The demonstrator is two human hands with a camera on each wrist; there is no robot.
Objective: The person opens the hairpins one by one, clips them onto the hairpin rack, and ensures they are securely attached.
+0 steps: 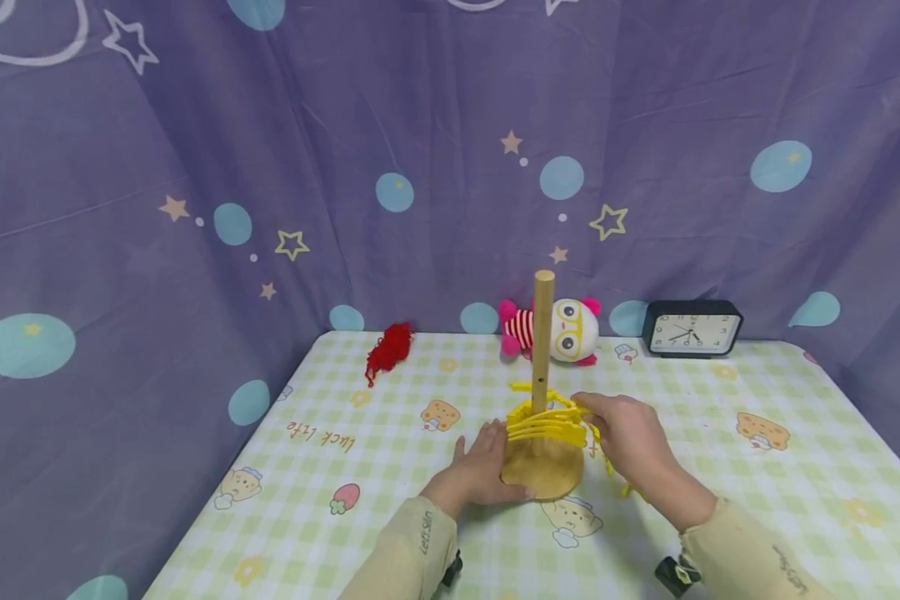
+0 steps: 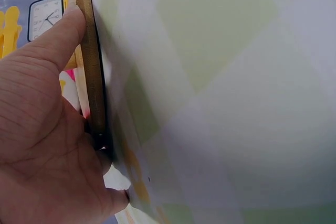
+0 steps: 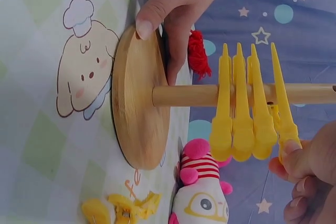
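Note:
A wooden stand has a round base [image 1: 542, 482] flat on the table and an upright pole [image 1: 543, 333] with small holes. My left hand [image 1: 480, 473] holds the base at its left edge, its thumb on the near rim and its fingers round the far side. Several yellow tapered plastic pieces [image 3: 241, 124] lie side by side across the lower pole, thick ends to the right. My right hand [image 1: 633, 437] pinches the thick end of the topmost yellow piece [image 3: 281, 93] between thumb and finger. That piece's thin end passes beside the pole.
More yellow pieces [image 3: 126, 208] lie on the table right of the base, partly behind my right hand in the head view. Along the back are a red yarn bundle [image 1: 390, 350], a plush toy [image 1: 579, 332] behind the pole, and a black clock [image 1: 692, 329]. A curtain [image 1: 435, 275] hangs behind.

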